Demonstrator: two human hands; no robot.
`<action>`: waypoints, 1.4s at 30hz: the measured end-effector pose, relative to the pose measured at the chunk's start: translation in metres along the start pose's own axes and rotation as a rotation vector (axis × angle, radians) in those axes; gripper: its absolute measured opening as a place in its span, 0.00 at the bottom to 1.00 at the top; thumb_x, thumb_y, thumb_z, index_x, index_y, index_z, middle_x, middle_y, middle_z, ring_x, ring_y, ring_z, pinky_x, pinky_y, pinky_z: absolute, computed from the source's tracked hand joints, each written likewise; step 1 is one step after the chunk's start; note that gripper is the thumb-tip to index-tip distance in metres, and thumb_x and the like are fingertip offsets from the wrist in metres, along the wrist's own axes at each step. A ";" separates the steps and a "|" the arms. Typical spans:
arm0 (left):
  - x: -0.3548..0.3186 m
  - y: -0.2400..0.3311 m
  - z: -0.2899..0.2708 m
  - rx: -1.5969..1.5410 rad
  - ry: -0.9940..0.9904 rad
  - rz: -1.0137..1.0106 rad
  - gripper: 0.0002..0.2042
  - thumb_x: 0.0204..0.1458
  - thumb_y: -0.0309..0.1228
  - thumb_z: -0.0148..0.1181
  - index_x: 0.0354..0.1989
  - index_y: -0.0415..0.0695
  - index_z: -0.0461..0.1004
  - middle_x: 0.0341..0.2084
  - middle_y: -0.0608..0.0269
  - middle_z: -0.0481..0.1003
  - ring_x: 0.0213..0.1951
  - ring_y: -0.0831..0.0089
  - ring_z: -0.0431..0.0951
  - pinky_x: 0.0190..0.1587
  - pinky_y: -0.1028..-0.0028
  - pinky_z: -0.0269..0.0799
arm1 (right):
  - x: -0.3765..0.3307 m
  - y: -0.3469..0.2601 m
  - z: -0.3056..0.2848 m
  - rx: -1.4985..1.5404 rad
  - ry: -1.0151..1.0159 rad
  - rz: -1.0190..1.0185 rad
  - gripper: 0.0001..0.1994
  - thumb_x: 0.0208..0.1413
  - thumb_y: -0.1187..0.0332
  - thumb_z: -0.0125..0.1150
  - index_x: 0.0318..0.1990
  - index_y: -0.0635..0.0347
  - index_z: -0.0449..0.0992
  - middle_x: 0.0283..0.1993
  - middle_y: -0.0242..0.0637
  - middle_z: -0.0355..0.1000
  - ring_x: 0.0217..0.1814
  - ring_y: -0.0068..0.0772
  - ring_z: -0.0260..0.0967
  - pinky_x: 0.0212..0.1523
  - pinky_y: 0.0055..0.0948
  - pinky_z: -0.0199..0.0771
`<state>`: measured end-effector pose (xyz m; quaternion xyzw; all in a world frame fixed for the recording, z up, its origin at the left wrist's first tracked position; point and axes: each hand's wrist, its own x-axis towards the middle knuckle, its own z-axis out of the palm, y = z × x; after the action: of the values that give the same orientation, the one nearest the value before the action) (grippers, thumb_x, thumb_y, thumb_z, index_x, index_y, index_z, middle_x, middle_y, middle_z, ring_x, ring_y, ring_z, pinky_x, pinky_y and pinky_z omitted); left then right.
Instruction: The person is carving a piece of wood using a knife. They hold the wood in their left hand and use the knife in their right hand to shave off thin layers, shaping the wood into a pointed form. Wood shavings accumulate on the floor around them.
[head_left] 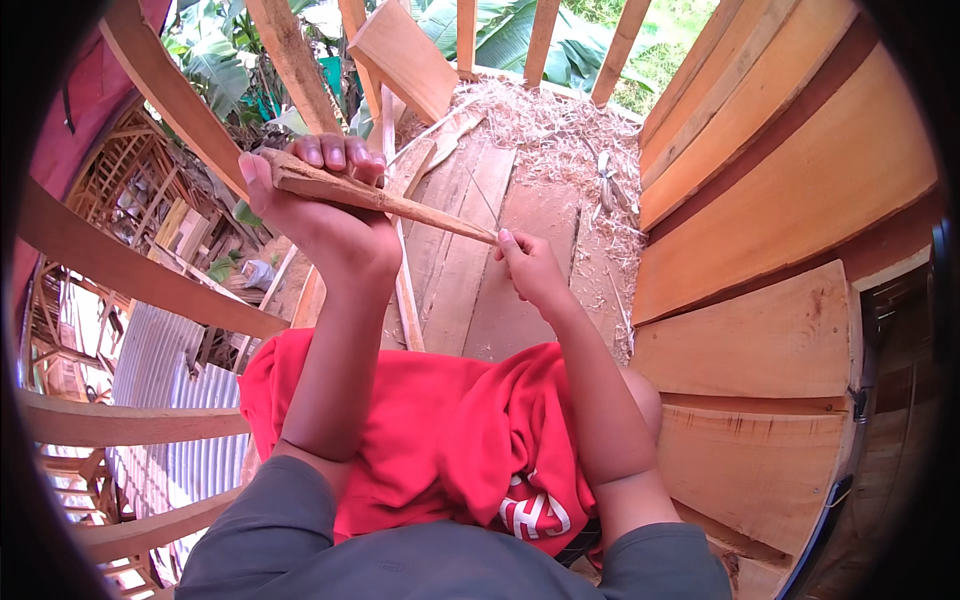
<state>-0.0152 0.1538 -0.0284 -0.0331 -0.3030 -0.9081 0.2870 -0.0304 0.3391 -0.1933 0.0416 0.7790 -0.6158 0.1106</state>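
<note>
A long brown wooden piece point(405, 207), broad at one end and tapering to a narrow tip, is held slantwise in front of me. My left hand point(330, 220) is raised with the palm up, and its fingers and thumb are closed round the broad end. The narrow tip is pinched between the thumb and fingers of my right hand point(530, 265), lower and to the right. From beside that tip a thin, straight, wire-like strand point(482, 193) runs up and to the left; whether my fingers hold it too is unclear.
Red cloth point(430, 420) covers my lap. Wood shavings point(560, 125) are heaped over the far end of the plank floor point(450, 270). A loose board point(405, 60) leans at the back. Upright slats point(150, 240) stand to the left, and a plank wall point(770, 190) rises on the right.
</note>
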 end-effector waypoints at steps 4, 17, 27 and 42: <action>0.000 -0.008 0.000 0.108 0.023 0.030 0.23 0.52 0.57 0.42 0.22 0.49 0.57 0.20 0.66 0.59 0.26 0.72 0.62 0.28 0.71 0.60 | 0.000 -0.002 -0.002 0.016 0.006 0.247 0.25 0.65 0.50 0.42 0.29 0.63 0.73 0.21 0.31 0.64 0.24 0.25 0.62 0.27 0.29 0.64; 0.012 -0.009 -0.013 0.085 -0.188 0.114 0.22 0.49 0.56 0.41 0.18 0.49 0.57 0.08 0.68 0.54 0.09 0.77 0.53 0.11 0.79 0.51 | 0.003 0.003 0.019 -0.410 0.256 0.121 0.29 0.62 0.55 0.32 0.32 0.72 0.78 0.37 0.65 0.73 0.44 0.66 0.71 0.52 0.53 0.66; 0.004 -0.009 -0.015 0.070 -0.253 0.096 0.23 0.49 0.57 0.41 0.19 0.48 0.57 0.09 0.67 0.55 0.09 0.77 0.53 0.12 0.80 0.52 | -0.006 -0.021 0.017 -0.457 0.211 0.113 0.27 0.60 0.56 0.35 0.35 0.70 0.78 0.38 0.62 0.74 0.44 0.60 0.73 0.49 0.51 0.70; -0.002 -0.010 -0.014 -0.043 -0.410 0.006 0.25 0.48 0.59 0.43 0.19 0.47 0.57 0.09 0.66 0.56 0.09 0.75 0.56 0.12 0.80 0.54 | -0.002 0.010 0.002 -0.438 0.226 0.142 0.27 0.59 0.55 0.35 0.33 0.73 0.77 0.37 0.67 0.72 0.45 0.64 0.71 0.51 0.50 0.68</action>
<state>-0.0175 0.1539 -0.0455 -0.2243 -0.3355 -0.8878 0.2213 -0.0266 0.3395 -0.2030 0.1398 0.8963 -0.4145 0.0722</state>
